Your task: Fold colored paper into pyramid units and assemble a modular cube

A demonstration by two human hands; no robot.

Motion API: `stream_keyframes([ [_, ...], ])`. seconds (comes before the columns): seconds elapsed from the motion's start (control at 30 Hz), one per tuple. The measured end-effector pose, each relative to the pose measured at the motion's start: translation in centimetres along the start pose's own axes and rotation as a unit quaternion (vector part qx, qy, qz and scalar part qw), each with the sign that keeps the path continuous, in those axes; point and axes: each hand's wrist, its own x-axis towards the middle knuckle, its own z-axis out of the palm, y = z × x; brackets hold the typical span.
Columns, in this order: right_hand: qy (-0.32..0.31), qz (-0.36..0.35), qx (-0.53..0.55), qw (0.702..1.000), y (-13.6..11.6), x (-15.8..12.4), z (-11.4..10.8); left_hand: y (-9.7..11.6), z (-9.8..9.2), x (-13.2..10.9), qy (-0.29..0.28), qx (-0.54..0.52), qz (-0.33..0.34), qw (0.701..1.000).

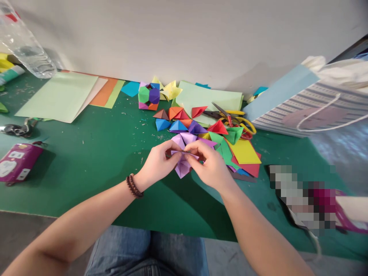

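Note:
Both my hands pinch a piece of folded lilac origami paper [183, 168] above the front middle of the green table. My left hand [159, 161] is closed on its left edge, thumb toward me. On the right edge, my right hand [207, 163] grips it between thumb and fingers. The fingers hide part of its folds. Just behind lie lilac folded pieces [188, 138] and a heap of folded units, among them a blue one [178, 126], a purple one [197, 127] and a red one [217, 127]. A green folded piece [222, 147] lies right of my right hand.
Scissors [225, 115], yellow paper [244, 151] and a multicoloured paper ball [148, 96] lie behind. Pale green sheets [57, 96] and a water bottle [31, 50] are at left, near a purple box-like item [20, 163]. A striped paper bag [304, 103] stands right, behind a blurred phone-like object [299, 199].

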Motion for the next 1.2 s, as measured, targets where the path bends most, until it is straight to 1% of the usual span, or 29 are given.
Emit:
stream_keyframes([
  [0.1,0.002,-0.016,0.002,1.0,-0.05,-0.07,0.05,0.17,0.01,0.03,0.008,-0.021,-0.011,1.0],
  [0.23,0.014,-0.023,0.001,1.0,-0.02,-0.16,0.13,0.2,0.04,0.06,0.006,-0.033,-0.026,0.999],
  [0.37,0.0,-0.038,-0.006,0.999,-0.09,-0.07,0.08,0.14,0.04,0.07,0.009,-0.044,-0.04,0.998],
  [0.43,-0.007,-0.031,-0.003,1.0,-0.21,0.01,0.01,0.29,-0.05,0.06,0.008,-0.039,-0.043,0.998],
  [0.53,0.0,-0.008,0.014,1.0,-0.43,0.1,-0.09,0.59,-0.2,0.03,-0.011,-0.043,-0.048,0.998],
  [0.6,-0.002,-0.004,0.012,1.0,-0.49,0.12,-0.13,0.61,-0.24,0.04,-0.019,-0.055,-0.042,0.997],
  [0.7,-0.011,0.006,0.006,1.0,-0.3,0.09,-0.14,0.28,-0.18,0.09,-0.027,-0.06,-0.013,0.998],
  [0.77,-0.005,0.017,0.018,1.0,-0.05,0.04,-0.09,0.03,-0.1,0.12,-0.03,-0.054,0.007,0.998],
  [0.83,0.002,0.024,0.029,0.999,0.16,0.0,-0.04,-0.04,-0.05,0.1,-0.032,-0.053,0.014,0.998],
  [0.9,-0.002,0.026,0.027,0.999,0.25,-0.04,0.0,0.06,-0.05,0.06,-0.039,-0.065,-0.001,0.997],
  [1.03,-0.021,0.02,0.008,1.0,0.06,-0.15,0.02,0.28,-0.19,0.04,-0.063,-0.101,-0.059,0.991],
  [1.2,-0.035,0.02,-0.011,0.999,-0.13,-0.22,-0.02,-0.04,-0.4,0.41,-0.078,-0.181,-0.131,0.972],
])
